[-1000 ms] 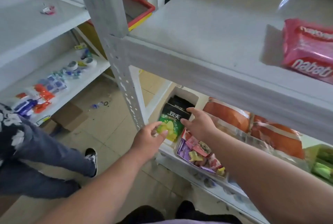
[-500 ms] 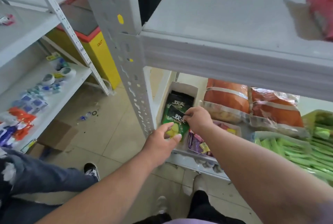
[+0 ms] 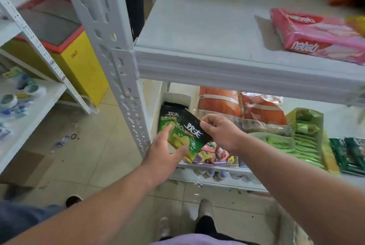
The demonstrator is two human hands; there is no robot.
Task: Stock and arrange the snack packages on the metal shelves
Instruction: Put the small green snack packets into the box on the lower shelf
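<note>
Green-black chip pouch (image 3: 190,133): tilting, lifted out of white display box (image 3: 184,99)
Right hand (image 3: 218,131): pinching pouch's top corner
Left hand (image 3: 165,151): fingers loosely extended, touching pouch's lower front

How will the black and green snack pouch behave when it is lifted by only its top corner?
The pouch is probably light: the right hand holds it by a pinch at one corner. It hangs tilted, so it is likely floppy. Its glossy film may be slippery, which could be why the left hand touches it from below.

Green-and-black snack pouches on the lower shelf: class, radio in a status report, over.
Right hand pinches top corner of tilted green-and-black snack pouch. Left hand supports it from below, fingers touching second pouch in white cardboard box. White metal upright close left.
</note>
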